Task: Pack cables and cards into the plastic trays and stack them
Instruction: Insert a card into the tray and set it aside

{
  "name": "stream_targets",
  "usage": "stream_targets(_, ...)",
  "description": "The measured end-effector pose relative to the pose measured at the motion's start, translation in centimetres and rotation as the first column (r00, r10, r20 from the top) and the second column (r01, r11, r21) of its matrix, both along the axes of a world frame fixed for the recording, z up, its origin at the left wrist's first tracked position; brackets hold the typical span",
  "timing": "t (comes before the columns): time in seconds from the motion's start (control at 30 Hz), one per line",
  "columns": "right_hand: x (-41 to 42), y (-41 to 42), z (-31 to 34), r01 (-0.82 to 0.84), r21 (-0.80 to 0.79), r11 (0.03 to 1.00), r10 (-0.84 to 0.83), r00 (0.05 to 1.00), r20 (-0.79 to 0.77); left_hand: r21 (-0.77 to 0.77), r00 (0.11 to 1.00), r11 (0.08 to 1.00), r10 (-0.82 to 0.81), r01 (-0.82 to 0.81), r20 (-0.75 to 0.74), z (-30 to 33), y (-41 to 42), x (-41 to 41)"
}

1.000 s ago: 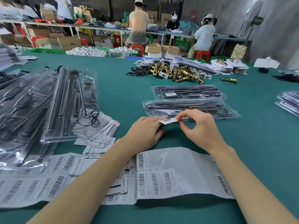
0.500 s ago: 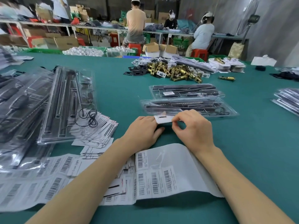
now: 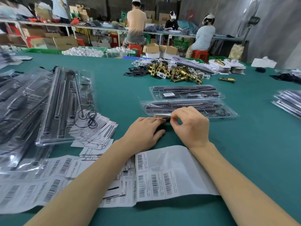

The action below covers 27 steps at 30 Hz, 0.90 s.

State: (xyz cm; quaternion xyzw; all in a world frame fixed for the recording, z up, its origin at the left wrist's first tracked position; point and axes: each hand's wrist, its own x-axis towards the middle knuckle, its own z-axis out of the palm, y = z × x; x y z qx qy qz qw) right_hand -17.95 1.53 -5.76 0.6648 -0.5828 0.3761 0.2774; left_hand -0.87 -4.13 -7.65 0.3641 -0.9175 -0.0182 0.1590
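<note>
Green table [image 3: 114, 95] (workshop behind) — right hand [image 3: 190, 126] pinches label [image 3: 162, 115], left hand [image 3: 143, 132] flat.

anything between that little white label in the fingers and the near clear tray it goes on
Nothing visible. The right hand pinches the white label right at the near edge of the closest plastic tray; the left hand lies flat on the table beside it, not between them.

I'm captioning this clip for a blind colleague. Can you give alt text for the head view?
The right hand pinches a small white label at the near edge of a clear plastic tray; the left hand rests flat beside it on the green table.
</note>
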Motion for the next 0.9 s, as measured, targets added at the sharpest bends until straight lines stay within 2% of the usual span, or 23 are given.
stream_targets(0.1, 0.6, 0.2, -0.4, -0.008, 0.054, 0.998, 0.011, 0.999, -0.053, -0.017, 1.0, 1.0, 0.017, -0.017, 0.005, -0.1, 0.1, -0.1)
stream_targets(0.27, 0.1, -0.2, 0.0, -0.041, 0.173, 0.984, 0.048, 0.998, -0.034, -0.025, 1.0, 0.999, 0.026, -0.026, -0.005, -0.1, 0.0, -0.1)
stream_targets(0.5, -0.8, -0.9, -0.1, -0.058, 0.121, 0.991, 0.074, 0.989, -0.128, -0.051, 0.999, 0.999, 0.013, -0.011, 0.03, -0.2, 0.1, -0.1)
stream_targets(0.6, -0.8, -1.1, -0.1, -0.071, 0.128, 0.989, 0.085, 0.991, -0.104, -0.036, 1.0, 0.999, 0.016, -0.016, 0.006, -0.2, 0.0, 0.0)
stream_targets(0.77, -1.6, -1.4, 0.3, -0.137, 0.309, 0.941, 0.143, 0.99, 0.002, -0.013, 1.0, 1.0, 0.019, -0.019, -0.018, -0.2, 0.1, -0.1)
stream_targets(0.9, -2.3, -2.1, 1.0, -0.156, 0.344, 0.926, 0.159, 0.987, 0.02, -0.017, 1.0, 1.0, 0.026, -0.026, -0.004, -0.1, 0.1, -0.1)
